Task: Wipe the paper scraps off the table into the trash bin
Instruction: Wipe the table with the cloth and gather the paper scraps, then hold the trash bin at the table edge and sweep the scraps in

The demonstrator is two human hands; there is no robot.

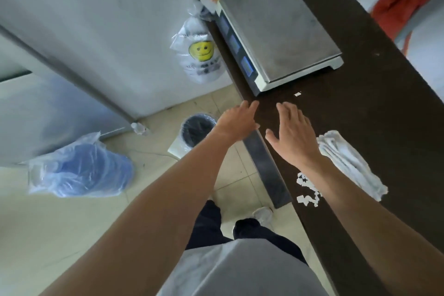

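Barely started, I'd say. The cluster of small white paper scraps point(308, 190) sits lower right of centre on the dark brown tabletop point(374, 108), partly under the right forearm. The crumpled white cloth point(348, 163) lies beside it, unheld. Both hands are empty with straight fingers: left hand point(237, 120) at the table edge, right hand point(293, 132) over the top. The round black trash bin point(198, 130) stands on the floor left of centre. One stray white scrap point(298, 94) lies higher up by the steel-topped scale point(278, 31).
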